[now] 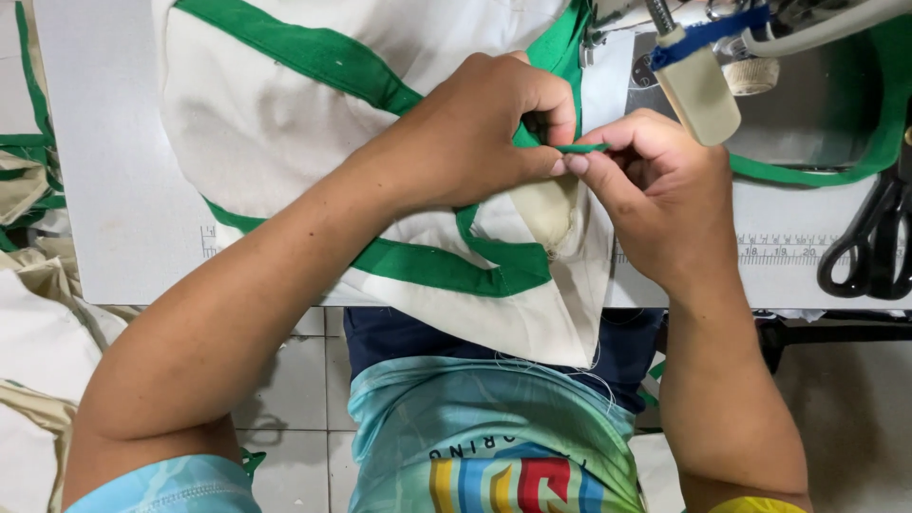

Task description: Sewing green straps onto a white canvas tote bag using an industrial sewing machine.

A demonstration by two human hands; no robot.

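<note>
Cream cloth piece (285, 104), green-banded, creased, lying on white surface (123, 190). Left hand (475, 128) and right hand (655, 190): fingers of both pinched closed on its green binding strip (581, 148).

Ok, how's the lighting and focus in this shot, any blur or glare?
Head view: even, soft light, no harsh glare; both hands, left hand and right hand, and the green strip look sharp; the scissors at the edge slightly softer; faint shadows under the cloth.
</note>
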